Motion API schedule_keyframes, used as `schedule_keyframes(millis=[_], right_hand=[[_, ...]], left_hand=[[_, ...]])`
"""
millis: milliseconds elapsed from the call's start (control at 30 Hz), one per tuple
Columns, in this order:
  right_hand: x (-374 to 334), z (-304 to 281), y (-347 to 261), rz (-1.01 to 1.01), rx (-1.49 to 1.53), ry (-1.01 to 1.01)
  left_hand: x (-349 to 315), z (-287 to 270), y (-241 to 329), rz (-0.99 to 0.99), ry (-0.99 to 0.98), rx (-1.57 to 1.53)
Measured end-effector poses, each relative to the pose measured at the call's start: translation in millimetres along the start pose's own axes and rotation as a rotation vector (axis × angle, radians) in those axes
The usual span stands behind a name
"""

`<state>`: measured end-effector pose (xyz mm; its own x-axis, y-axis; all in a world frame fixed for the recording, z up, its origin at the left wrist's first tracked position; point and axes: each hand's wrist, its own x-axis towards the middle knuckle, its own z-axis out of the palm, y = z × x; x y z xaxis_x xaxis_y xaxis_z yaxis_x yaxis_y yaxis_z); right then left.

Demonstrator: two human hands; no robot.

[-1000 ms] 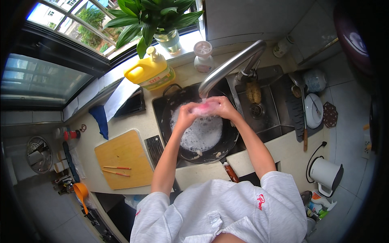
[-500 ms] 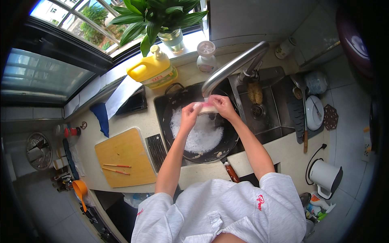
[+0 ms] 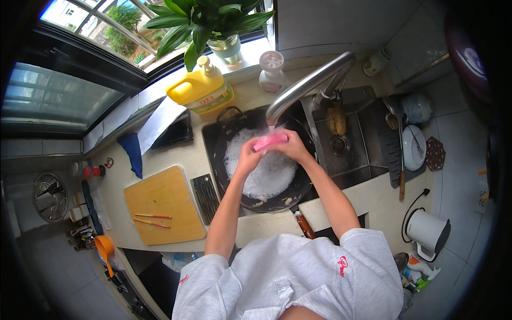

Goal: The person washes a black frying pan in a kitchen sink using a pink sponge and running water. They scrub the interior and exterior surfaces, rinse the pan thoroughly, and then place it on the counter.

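Both my hands hold a pink sponge (image 3: 270, 141) beneath the mouth of the curved metal faucet (image 3: 304, 88), where water runs onto it. My left hand (image 3: 248, 156) pinches its left end, and my right hand (image 3: 294, 146) grips the right end. Under them a large black wok (image 3: 300, 186) sits in the left sink basin, with white suds (image 3: 269, 178) covering much of its inside. Its brown wooden handle (image 3: 304, 226) points toward me over the counter edge. Parts of my fingers are hidden behind the sponge.
A yellow pump jug (image 3: 200, 92) and a white bottle (image 3: 272, 80) stand behind the sink. A brown scrubber (image 3: 336, 120) lies in the right basin (image 3: 368, 154). On the left a cutting board (image 3: 160, 197) bears chopsticks (image 3: 153, 216); a white kettle (image 3: 426, 229) stands at right.
The sponge has turned in my hands: its pink side now shows where a pale side faced me before. My hands have shifted slightly, and the suds cover a bit more of the wok.
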<state>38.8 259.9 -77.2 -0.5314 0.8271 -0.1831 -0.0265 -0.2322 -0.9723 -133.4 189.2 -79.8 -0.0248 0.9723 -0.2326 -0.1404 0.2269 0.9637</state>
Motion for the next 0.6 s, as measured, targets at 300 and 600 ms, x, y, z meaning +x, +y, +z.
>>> schedule_keyframes(millis=[300,600], right_hand=[[-1,10,-4,0.125,0.168,0.083],[-5,14,-1,-0.001,0.412,0.054]], left_hand=[[6,19,2,-0.097,0.216,-0.137],[4,20,9,-0.007,0.174,-0.456]])
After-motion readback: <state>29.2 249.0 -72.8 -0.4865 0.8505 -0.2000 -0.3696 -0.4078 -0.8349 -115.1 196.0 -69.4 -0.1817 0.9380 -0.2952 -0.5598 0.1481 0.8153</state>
